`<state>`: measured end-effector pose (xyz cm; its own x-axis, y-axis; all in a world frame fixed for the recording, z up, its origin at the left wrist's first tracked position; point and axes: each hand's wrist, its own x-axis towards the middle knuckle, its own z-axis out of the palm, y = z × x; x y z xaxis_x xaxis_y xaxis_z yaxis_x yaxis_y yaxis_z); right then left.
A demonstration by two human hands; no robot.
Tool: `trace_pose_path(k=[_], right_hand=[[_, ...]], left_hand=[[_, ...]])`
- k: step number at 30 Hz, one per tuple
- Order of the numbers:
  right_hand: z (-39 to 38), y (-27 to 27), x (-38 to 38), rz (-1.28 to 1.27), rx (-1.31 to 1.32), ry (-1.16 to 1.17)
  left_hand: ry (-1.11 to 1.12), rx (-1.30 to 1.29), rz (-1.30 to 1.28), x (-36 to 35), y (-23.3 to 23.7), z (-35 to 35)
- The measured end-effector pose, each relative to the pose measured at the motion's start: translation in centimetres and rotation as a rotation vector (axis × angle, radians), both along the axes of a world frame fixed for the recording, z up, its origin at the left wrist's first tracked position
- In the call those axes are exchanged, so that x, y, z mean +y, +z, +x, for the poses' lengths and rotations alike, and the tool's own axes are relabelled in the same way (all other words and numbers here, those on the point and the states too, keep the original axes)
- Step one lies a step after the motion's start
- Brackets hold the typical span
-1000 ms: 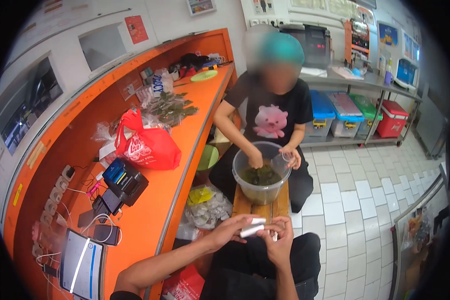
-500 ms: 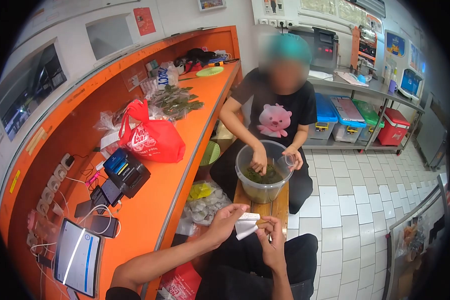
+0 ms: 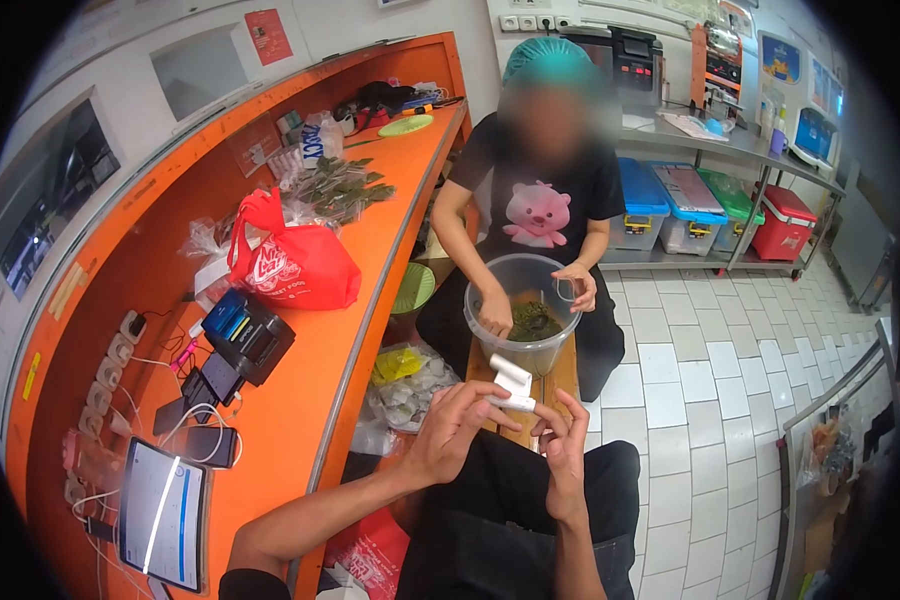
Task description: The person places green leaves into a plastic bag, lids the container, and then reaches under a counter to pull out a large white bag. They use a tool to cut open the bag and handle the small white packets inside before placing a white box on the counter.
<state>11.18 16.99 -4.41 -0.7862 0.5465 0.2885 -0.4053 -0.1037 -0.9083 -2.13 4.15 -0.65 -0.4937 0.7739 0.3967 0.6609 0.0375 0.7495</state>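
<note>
My left hand (image 3: 452,430) pinches a small white strip of paper (image 3: 513,384), curled at both ends, in front of my lap. My right hand (image 3: 564,455) is just to the right of it, fingers apart and partly bent; I see nothing in it. Past the paper, a clear plastic tub (image 3: 522,352) with a green leafy mixture (image 3: 535,322) stands on a wooden bench (image 3: 560,385). A co-worker (image 3: 540,180) in a teal hair net has one hand in the tub and a small clear cup (image 3: 567,289) in the other.
On the left, an orange counter (image 3: 300,400) carries a red bag (image 3: 295,262), bagged leaves (image 3: 342,190), a black printer (image 3: 250,335) and a tablet (image 3: 163,512). A bag of white packets (image 3: 415,395) lies below it. Lidded boxes (image 3: 690,225) sit beneath a steel table (image 3: 720,150).
My right hand has come away from the paper and its fingers have spread. The strip has turned in my left hand, its curl now upward. The co-worker's hand has shifted leftward in the tub.
</note>
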Motion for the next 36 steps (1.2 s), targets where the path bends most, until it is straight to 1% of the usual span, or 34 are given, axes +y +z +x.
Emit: trace_pose_path(k=[1, 3, 4, 6, 7, 9, 10, 12, 13, 14, 15, 16, 18, 19, 21, 24, 25, 26, 29, 31, 33, 34, 36], right_hand=[[0.0, 0.0, 0.0, -0.011, 0.016, 0.025], [0.1, 0.0, 0.0, -0.023, 0.035, 0.048], [0.2, -0.2, 0.2, -0.052, 0.053, 0.085], [0.4, -0.4, 0.3, -0.086, 0.071, 0.12], [0.4, -0.5, 0.4, -0.122, 0.101, 0.143], [0.3, -0.9, 0.4, -0.16, 0.13, 0.163], [0.2, -1.1, 0.4, -0.149, 0.117, 0.176], [0.2, -1.4, 0.5, -0.14, 0.106, 0.183], [0.1, -1.5, 0.6, -0.048, 0.023, 0.163], [0.1, -1.5, 0.8, 0.044, -0.061, 0.145], [0.0, -1.5, 0.9, 0.042, -0.061, 0.145], [0.0, -1.6, 1.0, 0.07, -0.094, 0.138], [0.1, -1.6, 1.2, 0.097, -0.131, 0.133], [0.1, -1.5, 1.3, 0.08, -0.141, 0.134], [0.1, -1.7, 1.4, 0.06, -0.151, 0.135], [0.0, -2.1, 1.7, 0.069, -0.142, 0.092], [0.0, -2.2, 1.8, -0.006, -0.108, 0.108], [0.0, -2.2, 1.9, -0.081, -0.074, 0.124], [0.1, -2.4, 2.1, -0.086, -0.06, 0.111], [0.1, -2.5, 2.4, -0.113, -0.044, 0.089], [0.4, -2.5, 2.9, -0.136, -0.03, 0.064], [0.5, -2.6, 3.3, -0.165, -0.005, 0.077], [1.0, -3.0, 3.6, -0.196, 0.013, 0.078]], left_hand=[[-0.005, 0.001, -0.005, 0.1, 0.0, 0.1], [-0.088, -0.25, 0.053, 0.2, 0.1, 0.2], [-0.09, -0.249, 0.05, 0.2, -0.1, 0.4], [-0.072, -0.479, 0.102, 0.1, -0.9, 0.5], [-0.073, -0.48, 0.099, 0.2, -1.3, 0.3], [-0.073, -0.568, 0.095, 0.2, -2.0, -0.2], [-0.076, -0.569, 0.093, 0.2, -2.0, -0.2], [-0.117, -0.731, 0.136, 0.2, -1.8, -0.3], [-0.119, -0.73, 0.133, 0.3, -1.6, -0.3], [-0.138, -0.789, 0.13, 0.3, -1.5, -0.2], [-0.155, -0.848, 0.127, 0.4, -1.3, -0.2], [-0.154, -0.848, 0.127, 0.4, -1.3, -0.1], [-0.089, -0.609, 0.102, 0.5, -1.2, 0.0], [-0.087, -0.611, 0.103, 0.4, -0.9, 0.1], [-0.095, -0.401, 0.092, 0.3, -0.3, 0.3], [-0.163, -0.443, 0.089, 0.2, -0.1, 0.6], [-0.168, -0.441, 0.085, 0.2, 0.2, 0.5], [-0.167, -0.242, -0.053, 0.0, 0.4, 0.3], [-0.191, 0.02, -0.235, -0.1, 0.5, 0.2], [-0.218, 0.086, -0.277, -0.1, 0.5, 0.2], [-0.257, 0.191, -0.225, 0.0, 0.3, 0.3], [-0.265, 0.193, -0.223, 0.1, 0.1, 0.3], [-0.285, 0.023, -0.281, 0.4, -0.2, 0.5]])
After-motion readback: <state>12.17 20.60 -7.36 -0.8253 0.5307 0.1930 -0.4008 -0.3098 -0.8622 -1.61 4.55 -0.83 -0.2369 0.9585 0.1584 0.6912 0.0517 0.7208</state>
